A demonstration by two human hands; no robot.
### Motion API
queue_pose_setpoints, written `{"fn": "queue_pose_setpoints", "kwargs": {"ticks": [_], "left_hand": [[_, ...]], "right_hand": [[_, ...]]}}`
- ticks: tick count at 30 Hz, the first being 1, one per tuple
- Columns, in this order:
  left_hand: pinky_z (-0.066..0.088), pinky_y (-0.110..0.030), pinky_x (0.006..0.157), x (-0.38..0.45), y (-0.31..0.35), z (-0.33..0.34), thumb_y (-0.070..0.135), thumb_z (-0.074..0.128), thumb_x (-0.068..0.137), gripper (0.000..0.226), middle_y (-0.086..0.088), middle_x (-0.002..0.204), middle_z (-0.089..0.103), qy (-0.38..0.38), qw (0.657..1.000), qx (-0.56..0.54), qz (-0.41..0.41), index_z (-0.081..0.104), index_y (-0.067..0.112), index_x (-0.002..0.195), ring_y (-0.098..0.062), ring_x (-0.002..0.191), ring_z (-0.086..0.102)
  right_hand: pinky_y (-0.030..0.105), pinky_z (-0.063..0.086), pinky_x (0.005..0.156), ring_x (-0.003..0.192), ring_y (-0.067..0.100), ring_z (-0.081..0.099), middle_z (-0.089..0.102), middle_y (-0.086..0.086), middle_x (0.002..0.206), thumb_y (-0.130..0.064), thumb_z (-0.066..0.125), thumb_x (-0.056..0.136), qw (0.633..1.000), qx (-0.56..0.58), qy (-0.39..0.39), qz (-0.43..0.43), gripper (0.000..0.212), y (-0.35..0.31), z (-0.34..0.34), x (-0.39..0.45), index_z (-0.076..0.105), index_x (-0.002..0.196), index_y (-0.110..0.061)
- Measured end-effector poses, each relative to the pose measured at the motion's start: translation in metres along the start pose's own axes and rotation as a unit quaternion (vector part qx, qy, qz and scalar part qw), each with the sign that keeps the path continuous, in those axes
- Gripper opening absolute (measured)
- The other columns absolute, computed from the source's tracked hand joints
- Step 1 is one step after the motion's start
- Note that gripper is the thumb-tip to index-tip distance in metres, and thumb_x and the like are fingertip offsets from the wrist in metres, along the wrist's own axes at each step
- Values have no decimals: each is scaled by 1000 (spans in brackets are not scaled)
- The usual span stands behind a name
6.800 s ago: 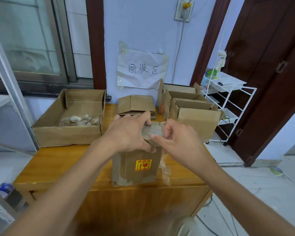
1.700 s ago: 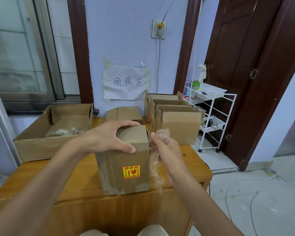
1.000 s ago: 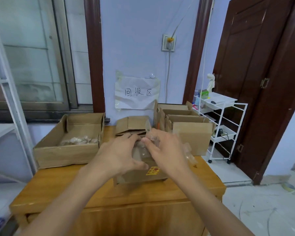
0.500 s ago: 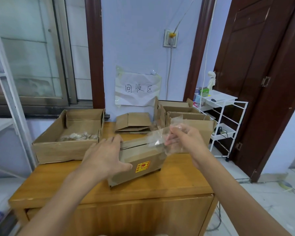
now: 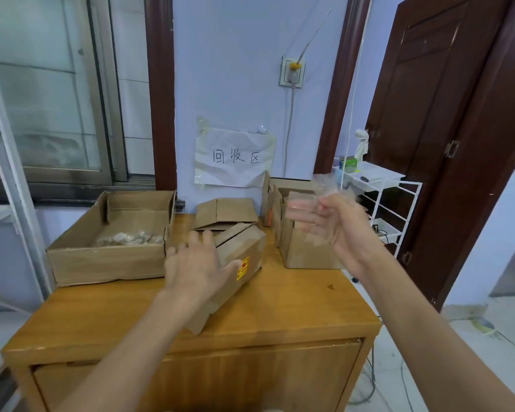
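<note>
a paper sign (image 5: 235,157) reading "回收区" hangs on the pale wall above a wooden table (image 5: 295,307). the left hand (image 5: 197,266), fingers spread, presses a tilted box (image 5: 241,248) with a yellow-red sticker (image 5: 243,268) at mid-table. the blurred right hand (image 5: 330,224), fingers outstretched, perhaps pinches clear tape (image 5: 327,185); a dark door (image 5: 443,114) stands right.

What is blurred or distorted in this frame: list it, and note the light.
Head view: the right hand and the clear tape above it are smeared by motion, its grip unreadable; head view: the left hand on the small box is slightly soft, the paper sign sharp; head view: the door frame leans from the wide lens; light soft, no hard shadows.
</note>
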State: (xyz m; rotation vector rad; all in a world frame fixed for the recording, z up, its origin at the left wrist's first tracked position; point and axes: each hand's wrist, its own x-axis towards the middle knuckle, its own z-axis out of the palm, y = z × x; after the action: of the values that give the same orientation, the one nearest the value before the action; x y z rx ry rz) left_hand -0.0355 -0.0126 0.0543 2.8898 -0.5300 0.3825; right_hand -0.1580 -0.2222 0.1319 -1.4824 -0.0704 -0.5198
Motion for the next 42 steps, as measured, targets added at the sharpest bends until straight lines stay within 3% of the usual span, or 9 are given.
{"fn": "queue_pose_setpoints", "kwargs": {"ticks": [3,6,9,11,17,23,29,37,42], "left_hand": [[31,-48,117,2,5,8,74,21,99,77,-4,149,47,96,992,-68,55,38,20,151,-26,135,47],[38,-30,114,-19,6,-5,50,34,107,43,15,139,55,167,915,-343,129,54,29,140,-4,130,50],[41,-19,108,-53,11,-23,45,38,109,37,18,129,67,-40,765,-628,140,65,30,130,6,124,56],[37,-30,114,-70,12,-20,62,32,101,55,12,127,72,-156,730,-641,178,66,29,130,-4,129,58],[59,-32,89,-99,4,-2,37,61,101,37,-10,108,78,-298,704,-613,199,69,7,120,-29,102,74],[62,-30,73,-113,-7,23,25,66,98,22,-12,97,79,-279,720,-632,71,73,7,110,-29,84,76],[62,-31,71,-118,-5,40,32,64,98,30,-11,98,80,-263,719,-644,10,71,8,116,-24,77,76],[55,-21,53,-117,-11,47,16,63,102,22,-18,96,78,-215,720,-659,-41,71,4,119,-16,67,73],[61,-37,85,-124,-22,56,7,56,103,30,-10,117,76,-271,688,-673,-12,66,9,132,-24,100,73]], "right_hand": [[35,63,82,118,52,66,71,30,121,-16,53,103,996,50,-61,38,31,6,7,-7,57,73,-14],[45,60,83,102,48,71,74,29,106,-19,59,91,990,52,-114,62,20,6,2,-20,63,71,-19],[37,60,75,74,32,75,77,21,81,-19,57,92,975,33,-212,61,20,4,0,-34,60,73,-16],[34,60,72,72,33,75,76,24,81,-16,57,93,965,11,-249,75,20,10,3,-39,58,78,-2],[33,57,67,79,26,76,80,10,97,-18,63,104,941,-259,-207,64,22,15,6,-40,60,91,-1],[28,51,57,69,17,73,76,-2,82,-30,75,96,918,-382,-102,-19,17,26,16,-40,66,93,-17],[29,43,53,80,12,57,55,-11,92,-27,73,92,701,-669,-6,-246,19,78,39,-66,55,94,-31],[27,37,53,75,10,45,46,-11,97,-32,71,96,753,-612,-129,-205,16,125,52,-98,56,96,-27],[25,37,64,85,6,44,47,-12,108,-48,57,96,742,-620,-187,-175,30,117,50,-108,69,119,-33]]}}
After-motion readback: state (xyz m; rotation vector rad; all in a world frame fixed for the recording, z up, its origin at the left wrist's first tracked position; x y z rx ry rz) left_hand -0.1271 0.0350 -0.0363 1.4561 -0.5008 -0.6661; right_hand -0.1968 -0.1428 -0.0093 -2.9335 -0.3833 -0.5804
